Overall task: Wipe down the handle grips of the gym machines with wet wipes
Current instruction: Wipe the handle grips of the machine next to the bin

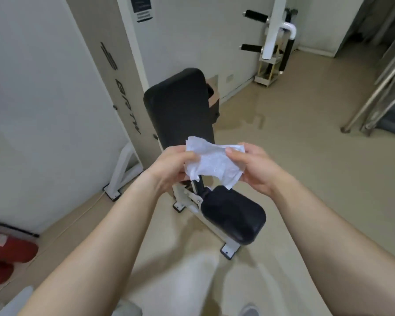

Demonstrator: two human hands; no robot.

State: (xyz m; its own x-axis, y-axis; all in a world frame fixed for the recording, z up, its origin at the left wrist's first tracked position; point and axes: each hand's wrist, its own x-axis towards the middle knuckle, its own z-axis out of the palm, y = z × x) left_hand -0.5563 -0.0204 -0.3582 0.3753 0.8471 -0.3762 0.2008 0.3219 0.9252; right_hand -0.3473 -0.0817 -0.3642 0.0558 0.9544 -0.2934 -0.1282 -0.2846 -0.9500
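A crumpled white wet wipe [214,164] is stretched between both hands in mid-air over the machine's seat. My left hand [171,166] grips its left edge with curled fingers. My right hand [253,165] pinches its right edge between thumb and fingers. Far back on the right, a white machine arm carries two black handle grips, an upper grip [255,15] and a lower grip [251,47], plus a black padded vertical handle [287,52]. Both hands are well away from those grips.
A black backrest pad [180,106] and black seat pad [233,215] on a white frame stand right under my hands. A tall beige panel [121,87] rises at left. Red pads [7,254] lie at lower left. Metal rails [379,94] stand at right on the beige floor.
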